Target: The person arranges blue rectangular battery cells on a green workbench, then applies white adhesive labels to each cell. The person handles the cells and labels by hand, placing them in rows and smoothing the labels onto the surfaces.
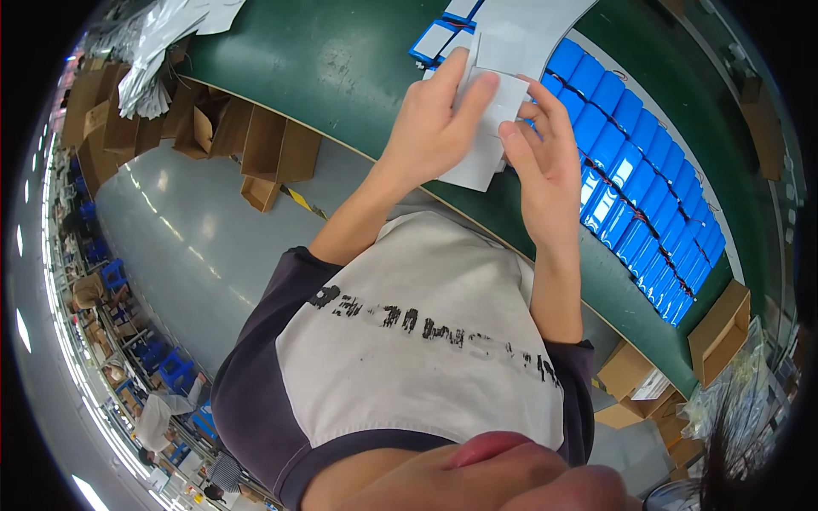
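Observation:
My left hand (436, 123) pinches a small white card or label sheet (509, 95) over the green table, its thumb lying on top. Curled at the right edge of this same sheet is my right hand (550, 157), thumb and forefinger touching it; its other fingers are bent and partly hidden. Below my hands a white paper piece (471, 177) reaches over the table's near edge. Just beyond them lies a larger white sheet (524, 34). Several blue battery packs with white labels (436, 41) sit past my left fingertips.
Rows of blue wrapped battery packs (626, 162) with dark wires cover the green table (315, 72) to the right. An open cardboard box (718, 332) stands at the table's right end. More cardboard boxes (277, 145) are on the left, below papers in plastic (149, 77).

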The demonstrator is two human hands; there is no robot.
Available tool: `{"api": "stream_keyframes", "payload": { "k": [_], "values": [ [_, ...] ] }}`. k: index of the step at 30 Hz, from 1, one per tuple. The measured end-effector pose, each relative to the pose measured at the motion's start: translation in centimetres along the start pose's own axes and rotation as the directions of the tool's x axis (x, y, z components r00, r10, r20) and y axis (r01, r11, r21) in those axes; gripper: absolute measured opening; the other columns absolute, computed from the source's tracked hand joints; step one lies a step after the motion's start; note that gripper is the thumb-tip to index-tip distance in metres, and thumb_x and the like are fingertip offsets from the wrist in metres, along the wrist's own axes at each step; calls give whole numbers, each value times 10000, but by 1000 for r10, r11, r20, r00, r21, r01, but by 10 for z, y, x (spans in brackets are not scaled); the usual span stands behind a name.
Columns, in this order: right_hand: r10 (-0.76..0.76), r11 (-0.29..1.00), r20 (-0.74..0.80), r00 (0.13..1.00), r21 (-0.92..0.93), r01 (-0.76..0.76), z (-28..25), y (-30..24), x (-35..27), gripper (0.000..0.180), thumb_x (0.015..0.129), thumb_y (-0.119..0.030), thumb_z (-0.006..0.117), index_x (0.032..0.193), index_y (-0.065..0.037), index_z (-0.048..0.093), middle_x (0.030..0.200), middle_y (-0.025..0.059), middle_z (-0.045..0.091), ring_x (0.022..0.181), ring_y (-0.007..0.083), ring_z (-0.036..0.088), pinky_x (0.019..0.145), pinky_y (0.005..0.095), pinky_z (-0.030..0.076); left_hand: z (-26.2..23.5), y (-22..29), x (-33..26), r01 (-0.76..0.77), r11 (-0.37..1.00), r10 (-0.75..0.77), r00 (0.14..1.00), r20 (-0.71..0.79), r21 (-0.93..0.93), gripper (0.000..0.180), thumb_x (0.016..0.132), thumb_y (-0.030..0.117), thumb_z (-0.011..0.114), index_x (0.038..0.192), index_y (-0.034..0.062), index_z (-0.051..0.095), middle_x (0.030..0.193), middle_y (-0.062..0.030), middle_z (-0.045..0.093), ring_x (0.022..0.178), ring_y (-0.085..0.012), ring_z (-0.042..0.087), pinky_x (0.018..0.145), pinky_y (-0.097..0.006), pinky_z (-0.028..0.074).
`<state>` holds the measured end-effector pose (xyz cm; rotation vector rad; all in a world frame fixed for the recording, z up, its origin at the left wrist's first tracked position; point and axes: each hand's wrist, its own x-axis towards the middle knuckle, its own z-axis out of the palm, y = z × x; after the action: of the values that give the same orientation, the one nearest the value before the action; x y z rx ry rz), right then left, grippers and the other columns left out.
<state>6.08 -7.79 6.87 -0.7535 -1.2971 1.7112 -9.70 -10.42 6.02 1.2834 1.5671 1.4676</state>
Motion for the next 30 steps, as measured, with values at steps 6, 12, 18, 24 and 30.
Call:
{"api": "stream_keyframes", "payload": {
  "k": [6,12,18,24,30],
  "values": [
    [155,936,111,982,301,-182,-3,7,4,575,994,-31,659,1513,-15,413,1245,92,621,1107,167,646,908,322,549,-16,-16,7,66,964,-38,993,112,-259,335,1139,247,401,1355,50,564,1273,-119,601,1170,-188,585,1003,-347,479],
    [226,717,345,911,574,-396,-6,4,5,552,1041,-111,571,1542,-72,346,1349,131,582,1240,245,584,992,447,535,-3,3,-10,129,966,-75,969,236,-223,432,1141,268,411,1553,138,391,1178,-110,614,1084,-181,624,931,-329,517],
    [160,918,187,969,332,-216,-20,0,3,360,1082,-171,541,1410,-100,409,1329,146,610,1192,210,586,950,385,511,-38,-11,9,-329,885,375,923,-86,330,332,1005,15,607,1330,70,653,1052,-73,665,930,-180,614,809,-294,497],
    [65,917,-87,994,-388,-94,-72,-27,21,208,1094,-208,577,1251,-103,492,1050,68,716,886,100,601,759,237,438,-115,-42,37,-233,885,392,841,-373,404,231,1038,37,552,1255,-1,618,1154,-144,649,993,-256,639,929,-340,518],
    [100,834,-63,993,-539,-118,-89,-26,66,193,1063,-286,629,1170,-127,606,917,54,733,824,75,615,718,237,445,-221,-123,64,166,158,311,927,-209,973,380,976,277,683,1352,222,669,1277,-158,616,1107,-357,581,960,-443,485]
  ]
}}
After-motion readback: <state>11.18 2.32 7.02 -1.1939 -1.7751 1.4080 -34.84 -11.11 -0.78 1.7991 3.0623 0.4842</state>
